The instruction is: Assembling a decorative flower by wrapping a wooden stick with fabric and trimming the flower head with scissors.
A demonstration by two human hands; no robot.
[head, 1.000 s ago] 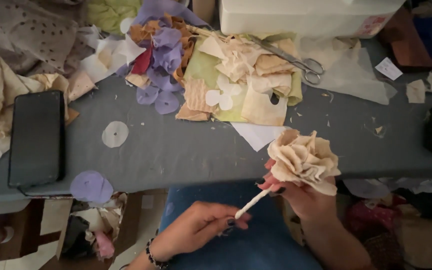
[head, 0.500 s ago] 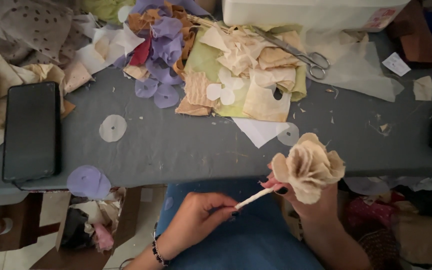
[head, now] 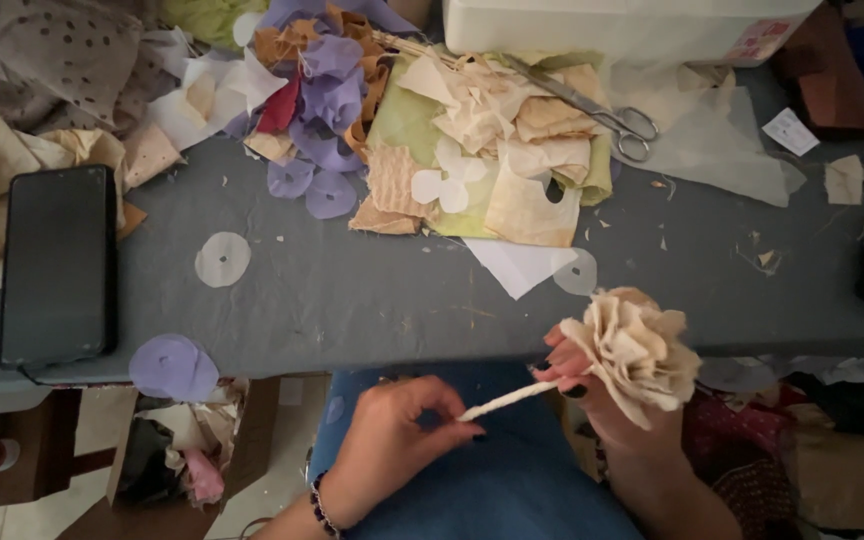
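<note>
Left hand pinches lower end of white stem between fingertips, over blue-clad lap. Right hand grips stem's upper end just under cream fabric flower (petals ruffled, facing up), held at near edge of grey table. Lilac disc overhangs that edge. Black phone lies left. Farther: fabric scraps, scissors, white sewing machine.

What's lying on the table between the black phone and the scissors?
In the head view, between the phone and the scissors lies a pile of purple, cream and green fabric scraps.
</note>
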